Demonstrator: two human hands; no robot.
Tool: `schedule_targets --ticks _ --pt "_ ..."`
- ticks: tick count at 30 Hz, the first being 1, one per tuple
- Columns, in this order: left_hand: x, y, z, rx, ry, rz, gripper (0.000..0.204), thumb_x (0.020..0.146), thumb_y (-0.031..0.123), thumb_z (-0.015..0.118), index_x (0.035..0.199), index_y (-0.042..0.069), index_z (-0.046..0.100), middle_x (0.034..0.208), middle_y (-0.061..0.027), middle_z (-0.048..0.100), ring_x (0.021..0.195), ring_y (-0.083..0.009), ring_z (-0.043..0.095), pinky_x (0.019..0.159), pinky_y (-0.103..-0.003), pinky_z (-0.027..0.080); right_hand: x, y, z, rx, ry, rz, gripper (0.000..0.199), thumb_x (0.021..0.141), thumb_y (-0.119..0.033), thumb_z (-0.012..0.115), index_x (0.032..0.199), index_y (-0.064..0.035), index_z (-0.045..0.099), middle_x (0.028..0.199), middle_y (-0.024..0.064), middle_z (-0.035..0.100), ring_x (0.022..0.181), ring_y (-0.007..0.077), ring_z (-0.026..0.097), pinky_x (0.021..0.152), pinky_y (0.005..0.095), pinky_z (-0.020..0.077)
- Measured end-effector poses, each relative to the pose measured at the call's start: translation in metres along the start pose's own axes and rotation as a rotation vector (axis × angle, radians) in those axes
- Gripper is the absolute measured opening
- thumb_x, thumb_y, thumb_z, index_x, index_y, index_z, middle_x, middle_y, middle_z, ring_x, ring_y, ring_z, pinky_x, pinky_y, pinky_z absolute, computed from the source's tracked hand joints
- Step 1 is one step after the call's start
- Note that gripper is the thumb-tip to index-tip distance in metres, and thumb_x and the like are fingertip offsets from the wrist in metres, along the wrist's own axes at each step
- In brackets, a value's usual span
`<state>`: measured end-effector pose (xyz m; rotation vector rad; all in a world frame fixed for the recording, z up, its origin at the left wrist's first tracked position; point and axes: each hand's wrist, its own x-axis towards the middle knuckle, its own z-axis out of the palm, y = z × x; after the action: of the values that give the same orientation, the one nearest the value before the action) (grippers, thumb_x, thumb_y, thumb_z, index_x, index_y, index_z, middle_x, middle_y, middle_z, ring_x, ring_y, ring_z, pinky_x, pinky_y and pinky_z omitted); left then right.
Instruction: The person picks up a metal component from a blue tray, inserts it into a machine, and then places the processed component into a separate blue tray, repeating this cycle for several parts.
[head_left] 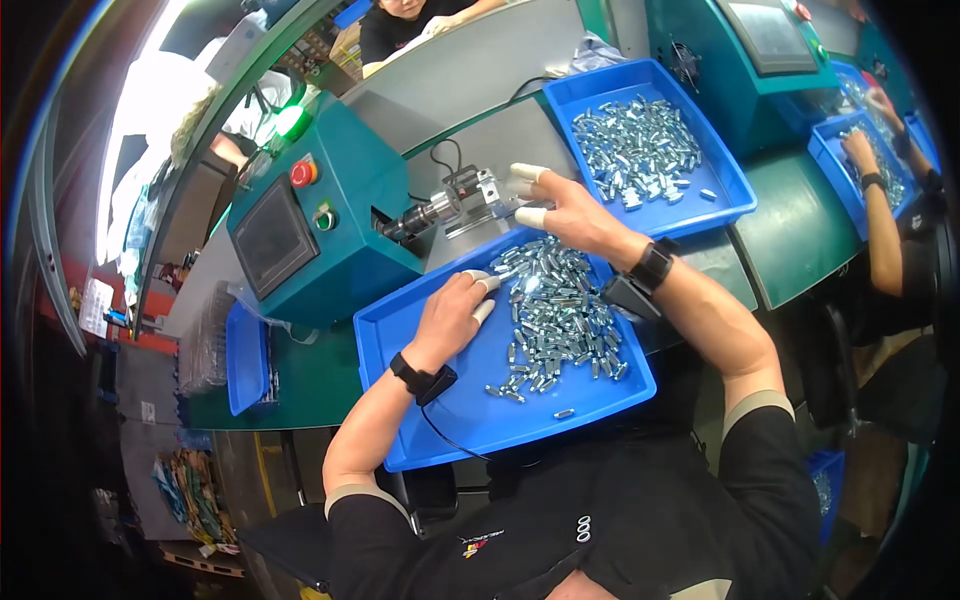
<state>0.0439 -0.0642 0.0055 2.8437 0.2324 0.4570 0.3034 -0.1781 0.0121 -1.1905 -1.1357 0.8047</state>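
My left hand (455, 315) is over the near blue tray (440, 425), beside a pile of small shiny metal fittings (565, 325). Its fingers, tipped with pale finger cots, are curled together. Whatever they pinch, if anything, is hidden. My right hand (575, 215) reaches above the tray's far edge, next to the clamp block of a machine fixture (488, 195). Thumb and forefinger, also in pale cots, stand apart there, and no part shows between them. A metal chuck (430, 213) sticks out of the green machine (335, 205) toward the fixture.
A second blue tray (735, 195) of metal fittings stands at the far right, touching a green machine with a screen (765, 35). On the left machine are a dark screen (272, 238) and a red button (304, 173). Other people work across and at right.
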Motion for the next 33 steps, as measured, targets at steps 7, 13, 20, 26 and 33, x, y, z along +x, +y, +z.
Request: schedule_targets --ticks 7,13,20,26,33 --pt "-0.02 -0.016 0.001 0.018 -0.036 -0.082 0.025 0.089 0.008 0.08 0.113 0.005 0.075 0.105 -0.0102 0.07 0.103 -0.0333 0.069 0.088 -0.046 0.057 0.012 -0.003 0.025 0.11 -0.029 0.097 0.072 0.101 -0.015 0.072 0.162 0.0058 0.041 0.158 0.0247 0.057 0.147 0.0309 0.056 0.121 0.041 0.0451" --pt "-0.023 -0.013 -0.001 -0.003 0.018 -0.127 0.023 0.089 0.009 0.079 0.111 0.005 0.074 0.105 -0.0101 0.07 0.103 -0.0332 0.068 0.088 -0.046 0.057 0.018 -0.006 0.036 0.058 -0.063 0.108 0.071 0.102 -0.016 0.07 0.164 0.0008 0.041 0.159 0.0219 0.058 0.148 0.0292 0.056 0.122 0.0406 0.0438" --pt "-0.024 -0.016 0.001 -0.001 0.031 -0.165 0.02 0.09 0.009 0.079 0.109 0.005 0.075 0.105 -0.0096 0.07 0.103 -0.0328 0.069 0.088 -0.046 0.057 0.023 -0.009 0.045 0.066 -0.064 0.154 0.068 0.103 -0.018 0.069 0.164 0.0005 0.043 0.158 0.0207 0.059 0.146 0.0288 0.057 0.119 0.0399 0.0469" --pt "-0.026 -0.016 0.004 -0.02 0.065 -0.162 0.02 0.089 0.008 0.08 0.108 0.005 0.076 0.103 -0.0101 0.07 0.102 -0.0333 0.068 0.087 -0.046 0.057 0.022 -0.009 0.044 0.097 -0.054 0.162 0.067 0.104 -0.019 0.069 0.163 0.0004 0.044 0.158 0.0187 0.059 0.145 0.0276 0.058 0.114 0.0386 0.05" --pt "-0.022 -0.018 0.006 -0.022 0.067 -0.135 0.019 0.089 0.009 0.079 0.108 0.005 0.075 0.102 -0.0102 0.069 0.101 -0.0335 0.068 0.086 -0.047 0.057 0.027 -0.006 0.043 0.04 -0.042 0.175 0.066 0.103 -0.022 0.07 0.161 0.0001 0.048 0.156 0.0176 0.062 0.139 0.0256 0.062 0.111 0.0383 0.0519"
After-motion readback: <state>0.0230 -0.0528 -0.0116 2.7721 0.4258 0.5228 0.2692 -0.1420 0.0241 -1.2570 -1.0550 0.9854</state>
